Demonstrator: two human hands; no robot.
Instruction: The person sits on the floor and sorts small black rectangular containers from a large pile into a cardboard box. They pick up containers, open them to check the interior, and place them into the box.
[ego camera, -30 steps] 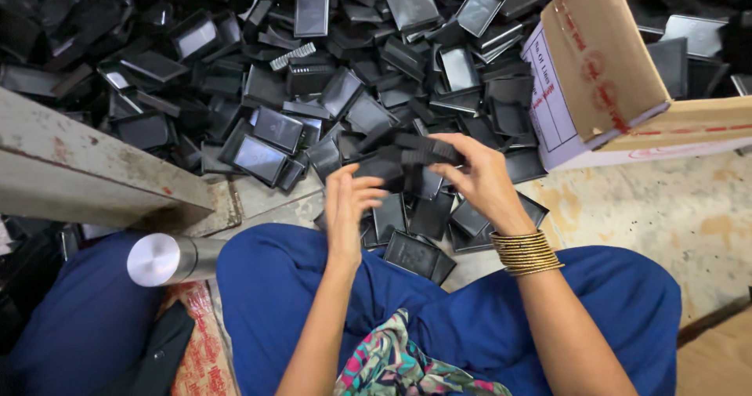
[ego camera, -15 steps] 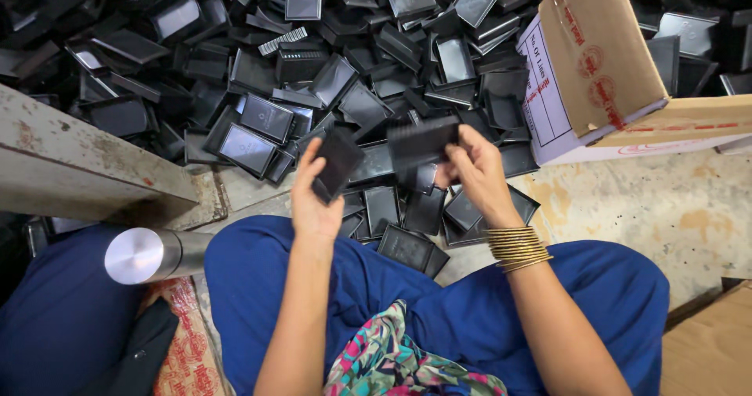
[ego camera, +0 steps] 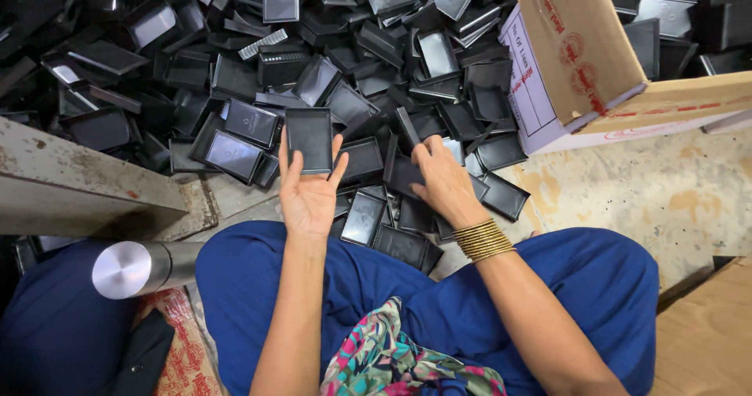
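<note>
My left hand [ego camera: 308, 194] is raised palm up and holds a flat black rectangular tray [ego camera: 309, 140] upright between thumb and fingers. My right hand [ego camera: 443, 180], with gold bangles [ego camera: 482, 239] at the wrist, reaches down into the pile and its fingers close on another black tray [ego camera: 404, 175] lying among others. A big heap of black plastic trays [ego camera: 313, 59] covers the floor in front of my blue-clad knees [ego camera: 329, 286].
An open cardboard box [ego camera: 580, 59] stands tilted at the upper right. A grey concrete ledge [ego camera: 70, 180] runs along the left, with a shiny metal cylinder [ego camera: 125, 269] below it. Bare stained floor [ego camera: 650, 200] lies at the right, cardboard [ego camera: 709, 341] at the lower right corner.
The two hands have come apart. My left hand has turned its tray face-up and lifted it; my right hand has dropped back into the pile onto another tray.
</note>
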